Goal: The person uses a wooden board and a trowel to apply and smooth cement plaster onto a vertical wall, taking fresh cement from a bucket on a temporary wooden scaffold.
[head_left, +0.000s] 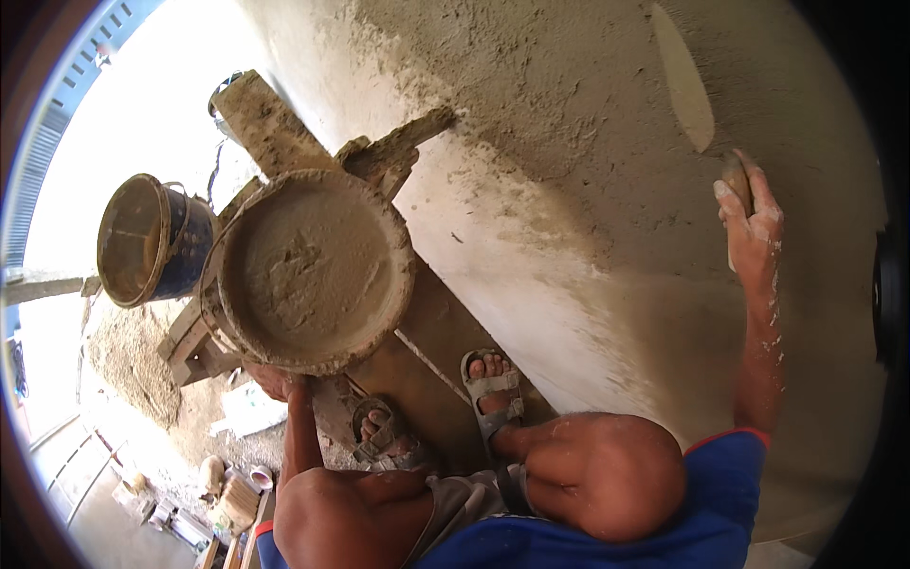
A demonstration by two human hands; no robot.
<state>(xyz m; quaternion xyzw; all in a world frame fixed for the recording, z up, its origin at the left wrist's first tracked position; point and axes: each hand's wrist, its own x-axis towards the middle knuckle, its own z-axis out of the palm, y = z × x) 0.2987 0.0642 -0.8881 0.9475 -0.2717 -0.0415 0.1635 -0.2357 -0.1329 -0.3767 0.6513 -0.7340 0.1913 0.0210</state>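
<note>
My right hand (pixel 755 223) is raised against the wall (pixel 569 114), its fingers wrapped around the handle of a plastering trowel (pixel 737 185). Most of the trowel's plate is hidden behind the hand. Wet grey mortar covers the upper wall; lower down it thins to a pale surface. Just beyond the hand, a pale pointed streak (pixel 684 81) shows on the mortar; I cannot tell whether it is light or a bare patch. To the left stands a round tub (pixel 405 251) holding wet mortar. My left hand (pixel 273 381) is at the tub's near lower edge, its fingers mostly hidden.
A dark blue bucket (pixel 185 248) with a wire handle stands left of the tub. Mortar-crusted boards (pixel 275 128) stick out behind it. My sandalled feet rest on planks (pixel 441 308) beside the wall. Below left are a sand heap (pixel 133 356) and scattered items.
</note>
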